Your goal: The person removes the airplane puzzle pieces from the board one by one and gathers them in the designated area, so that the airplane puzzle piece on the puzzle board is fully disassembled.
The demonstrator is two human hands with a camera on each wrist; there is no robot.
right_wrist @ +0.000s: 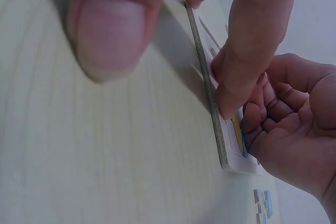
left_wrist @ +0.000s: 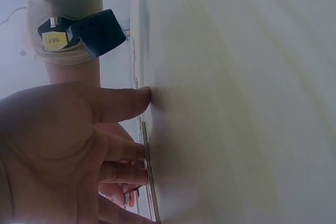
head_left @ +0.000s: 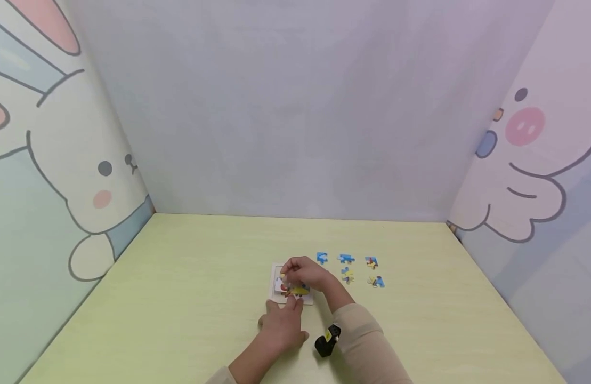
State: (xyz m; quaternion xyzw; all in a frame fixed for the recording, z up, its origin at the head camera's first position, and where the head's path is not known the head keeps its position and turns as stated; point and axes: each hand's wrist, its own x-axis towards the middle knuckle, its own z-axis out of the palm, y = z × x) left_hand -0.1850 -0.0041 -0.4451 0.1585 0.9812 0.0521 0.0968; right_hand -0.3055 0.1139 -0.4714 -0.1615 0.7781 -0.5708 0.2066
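A small jigsaw board (head_left: 272, 293) with a pale frame lies on the table, its picture partly filled with coloured pieces. My left hand (head_left: 282, 326) is spread at its near edge, fingertips pressing on the frame and thumb (right_wrist: 110, 38) down on the table. Over the board, my right hand (head_left: 307, 272) curls its fingers and pinches a small puzzle piece (left_wrist: 129, 198) with red on it, mostly hidden by the fingers. A yellow patch of picture (head_left: 299, 292) shows beneath that hand.
Several loose puzzle pieces (head_left: 345, 258) in blue, yellow and red lie right of the board. A black wrist camera (head_left: 326, 342) is strapped to my right forearm. A grey wall (head_left: 295, 117) stands behind the table, with printed cartoon animals on the side walls.
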